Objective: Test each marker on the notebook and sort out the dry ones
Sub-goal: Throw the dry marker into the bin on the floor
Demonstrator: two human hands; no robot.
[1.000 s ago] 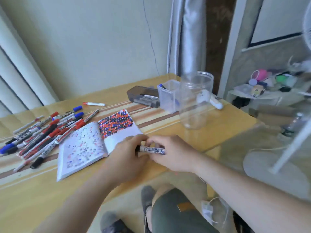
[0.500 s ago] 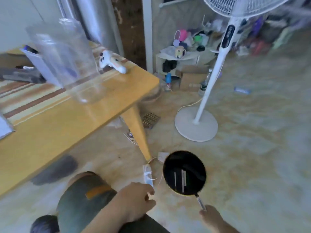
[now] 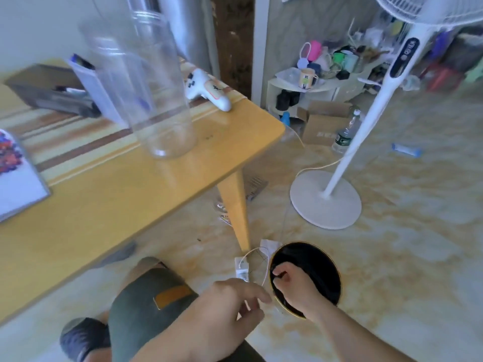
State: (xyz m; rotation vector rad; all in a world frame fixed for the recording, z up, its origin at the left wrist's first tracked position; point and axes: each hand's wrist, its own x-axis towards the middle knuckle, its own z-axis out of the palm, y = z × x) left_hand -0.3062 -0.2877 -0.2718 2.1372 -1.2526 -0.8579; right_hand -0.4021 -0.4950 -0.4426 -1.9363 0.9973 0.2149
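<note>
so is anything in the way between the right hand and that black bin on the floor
Nothing visible. The right hand is over the black bin, inside its open mouth. The white cable and the table leg lie outside the rim. The marker itself cannot be made out.

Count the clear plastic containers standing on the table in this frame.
2. A tall round jar stands near the table's middle, and a smaller square tub sits just behind it to its left, partly hidden. A dark tray lies further left; others may be out of view.
</note>
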